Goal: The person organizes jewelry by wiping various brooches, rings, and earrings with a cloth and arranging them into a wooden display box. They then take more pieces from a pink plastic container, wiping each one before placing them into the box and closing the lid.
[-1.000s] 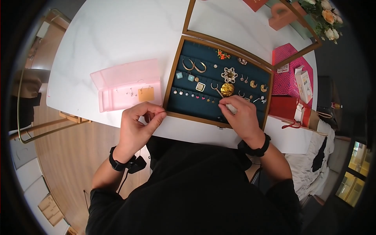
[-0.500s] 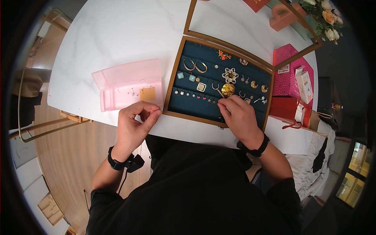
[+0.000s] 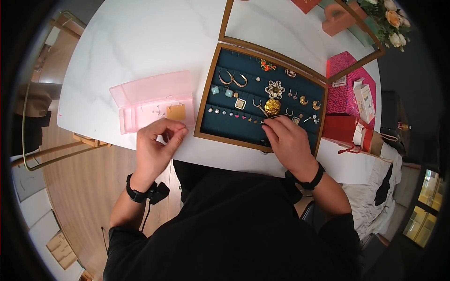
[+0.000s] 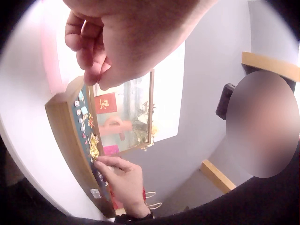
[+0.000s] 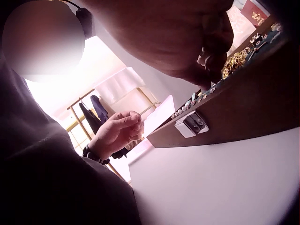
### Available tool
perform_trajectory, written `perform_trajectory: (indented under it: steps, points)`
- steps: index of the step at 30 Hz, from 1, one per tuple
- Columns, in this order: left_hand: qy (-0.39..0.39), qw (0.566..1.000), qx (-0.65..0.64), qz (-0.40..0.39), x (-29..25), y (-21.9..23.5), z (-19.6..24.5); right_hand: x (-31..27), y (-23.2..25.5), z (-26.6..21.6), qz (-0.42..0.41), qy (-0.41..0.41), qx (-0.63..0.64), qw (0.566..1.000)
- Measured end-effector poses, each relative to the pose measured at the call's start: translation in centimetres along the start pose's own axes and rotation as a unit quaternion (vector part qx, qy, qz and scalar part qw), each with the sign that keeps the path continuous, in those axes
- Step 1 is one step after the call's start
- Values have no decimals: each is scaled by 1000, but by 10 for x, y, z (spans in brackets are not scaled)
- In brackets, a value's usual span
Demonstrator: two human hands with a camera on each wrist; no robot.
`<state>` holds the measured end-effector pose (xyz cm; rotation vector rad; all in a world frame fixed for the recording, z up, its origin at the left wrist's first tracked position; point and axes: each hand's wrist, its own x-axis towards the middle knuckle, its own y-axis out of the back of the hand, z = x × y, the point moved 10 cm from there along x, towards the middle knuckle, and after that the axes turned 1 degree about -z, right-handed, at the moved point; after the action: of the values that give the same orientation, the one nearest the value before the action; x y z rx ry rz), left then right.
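A wooden jewelry box with a dark teal lining lies open, its rows holding hoops, studs and brooches. My right hand reaches over the front rim and pinches a small stud earring at the end of the front row, beside the star studs. The fingertips mostly hide it. Just above them sits a gold flower brooch. Left of the box, my left hand hovers near the table edge, thumb and forefinger tips together; I cannot tell whether something tiny is between them.
Beside the left hand stands an open pink plastic case with small earrings and a tan card. The jewelry box's glazed lid stands open behind. On the right are a magenta patterned box, a red bag and flowers.
My left hand has drawn away from the jewelry box's front left corner, toward the left. The right hand stays at the front row, shifting slightly, and a small stud shows at its fingertips.
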<state>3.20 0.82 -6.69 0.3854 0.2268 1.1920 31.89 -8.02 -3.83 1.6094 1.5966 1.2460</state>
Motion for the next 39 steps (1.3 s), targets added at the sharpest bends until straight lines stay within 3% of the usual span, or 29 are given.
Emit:
perform_trajectory:
  steps: [7, 10, 12, 16, 39]
  points:
    - [-28, 972, 213, 99, 26, 82, 0, -8, 24, -8, 22, -36, 22, 999]
    - [-77, 950, 293, 71, 34, 85, 3, -10, 22, -13, 14, -28, 44, 999]
    - [-180, 909, 376, 14, 32, 64, 11, -10, 21, -17, 15, -23, 52, 998]
    - [-182, 875, 448, -20, 33, 45, -1, -11, 21, -21, 19, -17, 57, 998]
    - [-235, 872, 425, -58, 32, 27, 11, -14, 11, -29, 5, -5, 76, 997]
